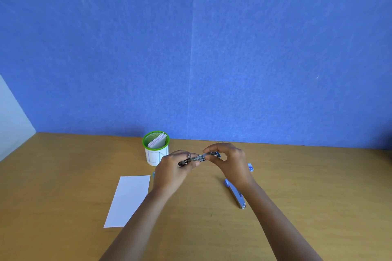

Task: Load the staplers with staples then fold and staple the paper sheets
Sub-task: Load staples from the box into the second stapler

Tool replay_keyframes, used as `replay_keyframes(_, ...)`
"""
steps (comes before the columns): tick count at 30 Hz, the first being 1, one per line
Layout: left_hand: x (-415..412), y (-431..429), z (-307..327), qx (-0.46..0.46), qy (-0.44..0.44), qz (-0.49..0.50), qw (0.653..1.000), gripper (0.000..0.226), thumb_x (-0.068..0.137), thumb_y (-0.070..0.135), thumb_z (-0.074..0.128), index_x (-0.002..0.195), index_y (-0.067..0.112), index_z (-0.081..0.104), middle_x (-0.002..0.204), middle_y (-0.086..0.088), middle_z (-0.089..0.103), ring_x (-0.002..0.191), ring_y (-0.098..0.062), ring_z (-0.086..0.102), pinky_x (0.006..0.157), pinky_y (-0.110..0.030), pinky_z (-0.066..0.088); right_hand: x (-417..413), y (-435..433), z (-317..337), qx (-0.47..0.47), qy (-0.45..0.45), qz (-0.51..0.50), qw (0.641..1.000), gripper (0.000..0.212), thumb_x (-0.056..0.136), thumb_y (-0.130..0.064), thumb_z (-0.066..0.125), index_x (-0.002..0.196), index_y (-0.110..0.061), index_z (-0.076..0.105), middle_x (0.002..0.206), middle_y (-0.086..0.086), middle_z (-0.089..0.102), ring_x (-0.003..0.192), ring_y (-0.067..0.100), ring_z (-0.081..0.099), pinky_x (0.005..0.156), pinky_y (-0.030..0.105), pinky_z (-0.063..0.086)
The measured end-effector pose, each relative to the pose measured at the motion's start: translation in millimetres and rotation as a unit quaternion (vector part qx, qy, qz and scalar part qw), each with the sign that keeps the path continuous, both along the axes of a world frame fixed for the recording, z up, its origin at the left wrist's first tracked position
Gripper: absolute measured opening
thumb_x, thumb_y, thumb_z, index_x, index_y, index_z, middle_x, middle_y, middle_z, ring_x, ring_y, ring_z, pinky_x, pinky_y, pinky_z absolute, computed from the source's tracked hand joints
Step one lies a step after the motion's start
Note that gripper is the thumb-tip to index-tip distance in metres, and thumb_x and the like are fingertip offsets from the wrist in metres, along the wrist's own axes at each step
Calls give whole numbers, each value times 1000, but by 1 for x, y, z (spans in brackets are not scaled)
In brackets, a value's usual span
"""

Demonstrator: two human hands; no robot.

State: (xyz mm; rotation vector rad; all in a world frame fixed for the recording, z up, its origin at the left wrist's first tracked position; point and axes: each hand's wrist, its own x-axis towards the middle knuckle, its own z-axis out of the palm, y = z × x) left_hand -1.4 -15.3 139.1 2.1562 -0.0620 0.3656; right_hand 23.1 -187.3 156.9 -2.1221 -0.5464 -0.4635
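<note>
Closest to me, paper sheet [129, 200] lies flat on the near left, unfolded. Left hand [172, 170] and right hand [230, 162] both pinch the opened stapler [200, 157] mid-table, so I'd say loading isn't finished. Second stapler [235, 194] waits near right; folding and stapling remain.
</note>
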Motion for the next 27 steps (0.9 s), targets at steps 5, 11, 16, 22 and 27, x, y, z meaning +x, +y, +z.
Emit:
replay_keyframes(5,-2,-1,3,15,-2,-6,1000,11,77,34,72,88,37,73,90,22,67,77,0,55,57,-15,36,2,-1,-4,-30,-13,4,999,16,77,-10,74,89,-20,74,84,-25,64,88,0,55,77,11,43)
replay_keyframes(11,-2,-1,5,55,9,26,998,11,77,38,70,84,30,72,88,20,66,75,-5,57,58,-21,37,-4,8,-11,-114,-103,-6,988,21,83,-15,61,98,-22,74,81,-3,69,88,4,54,65,15,45)
replay_keyframes(16,0,0,13,203,19,65,977,19,85,38,61,90,23,71,96,11,67,84,-14,60,55,-24,31,-17,15,-14,-39,-8,-10,999,28,90,-16,61,118,-19,65,103,-8,67,95,2,61,82,10,45)
replay_keyframes(22,5,-6,17,403,36,44,913,25,92,34,49,100,22,69,108,2,65,97,-20,60,74,-28,38,-26,39,-16,81,54,-45,994,5,82,-9,70,87,-10,70,82,-6,72,79,2,65,70,7,47)
replay_keyframes(27,6,-7,15,379,9,51,924,26,91,39,51,98,22,69,104,3,66,94,-19,61,68,-28,34,-24,45,-23,94,51,-90,990,7,79,-4,69,80,-12,69,75,-6,71,74,4,65,66,10,49)
